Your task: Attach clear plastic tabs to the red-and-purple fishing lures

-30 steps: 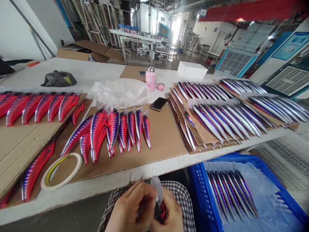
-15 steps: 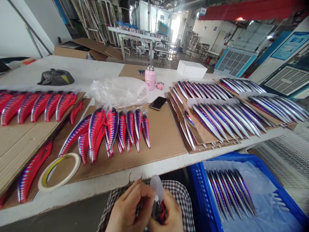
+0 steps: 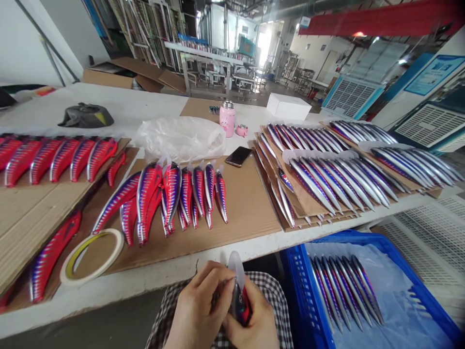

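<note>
Lure (image 3: 240, 312) | between left hand (image 3: 201, 303), right hand (image 3: 258, 317) | blue crate (image 3: 296, 271) beside | table (image 3: 254, 248) ahead

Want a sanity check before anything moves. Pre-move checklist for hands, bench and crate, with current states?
1. Right hand gripping the lure: ok.
2. Left hand fingertips close to the clear lip: ok.
3. Left fingertips' exact hold: cannot tell, contact too small to see.
4. Centre pile in a single layer: not ok, pieces overlap.
5. Crate lures side by side: ok.
6. Phone apart from the pile: ok.
</note>
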The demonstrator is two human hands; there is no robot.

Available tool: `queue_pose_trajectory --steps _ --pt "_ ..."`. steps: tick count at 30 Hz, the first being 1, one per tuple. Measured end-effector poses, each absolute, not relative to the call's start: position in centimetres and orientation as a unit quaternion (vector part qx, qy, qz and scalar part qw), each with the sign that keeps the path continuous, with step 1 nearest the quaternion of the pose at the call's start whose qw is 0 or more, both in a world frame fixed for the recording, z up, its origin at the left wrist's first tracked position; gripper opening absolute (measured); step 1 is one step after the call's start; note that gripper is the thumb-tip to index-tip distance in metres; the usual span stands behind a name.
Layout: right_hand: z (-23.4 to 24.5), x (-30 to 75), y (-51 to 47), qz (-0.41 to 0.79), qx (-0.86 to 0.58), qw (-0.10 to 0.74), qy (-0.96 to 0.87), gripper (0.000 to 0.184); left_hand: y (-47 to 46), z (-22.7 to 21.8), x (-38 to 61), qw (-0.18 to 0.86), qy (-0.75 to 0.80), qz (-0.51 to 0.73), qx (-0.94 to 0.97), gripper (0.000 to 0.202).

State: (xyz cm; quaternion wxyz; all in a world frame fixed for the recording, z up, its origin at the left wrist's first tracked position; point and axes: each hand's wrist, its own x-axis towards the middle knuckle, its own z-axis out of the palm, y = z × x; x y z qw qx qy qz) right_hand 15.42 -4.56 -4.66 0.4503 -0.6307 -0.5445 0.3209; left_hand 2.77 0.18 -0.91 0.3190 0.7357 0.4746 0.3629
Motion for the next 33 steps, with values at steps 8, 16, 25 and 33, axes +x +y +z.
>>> queue_pose_trajectory --steps 8,16,25,33 --pt "-4.5 15.5 -4.5 0.356 -0.647 0.405 -0.539 0.064 0.0 -2.9 2.5 0.607 0.434 0.462 0.48 0.005" --pt "-4.2 15.3 -4.4 0.336 -0.676 0.371 -0.541 0.063 -0.4 -1.7 0.4 0.694 0.446 0.406 0.391 0.032" --pt "-4.4 15.1 -4.6 0.339 -0.671 0.369 -0.547 0.066 0.6 -2.5 0.9 0.735 0.395 0.397 0.382 0.018" --pt "-5.0 15.3 -4.9 0.335 -0.676 0.367 -0.544 0.075 0.3 -4.1 1.9 0.632 0.452 0.446 0.443 0.011"
